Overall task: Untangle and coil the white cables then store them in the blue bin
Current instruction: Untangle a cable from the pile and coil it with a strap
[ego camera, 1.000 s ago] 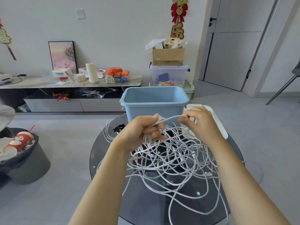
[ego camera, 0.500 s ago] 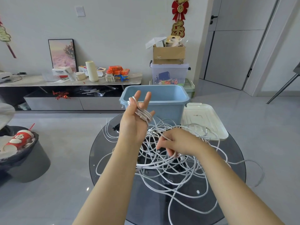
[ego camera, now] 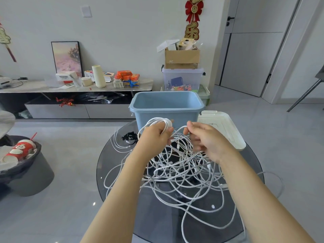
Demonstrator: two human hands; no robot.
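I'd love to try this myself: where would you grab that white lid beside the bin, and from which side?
Probably by the long right edge of the lid, coming from the right. It lies flat on the table with its raised rim exposed there, while the bin stands close on its left and the cables and right hand crowd its near-left side.
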